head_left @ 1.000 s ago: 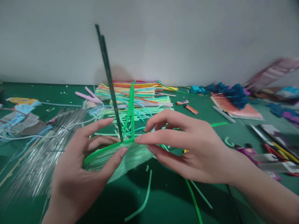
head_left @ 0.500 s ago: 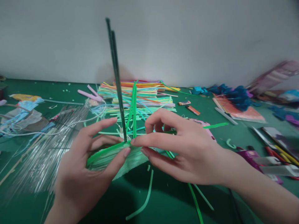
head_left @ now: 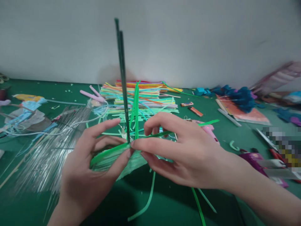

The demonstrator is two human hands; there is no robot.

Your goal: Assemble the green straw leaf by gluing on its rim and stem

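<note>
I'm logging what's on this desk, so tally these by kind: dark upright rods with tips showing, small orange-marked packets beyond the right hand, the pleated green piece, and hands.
Dark upright rods: 2
Small orange-marked packets: 2
Pleated green piece: 1
Hands, left hand and right hand: 2
Total: 7

Dark rods (head_left: 123,78), lower ends hidden
</note>
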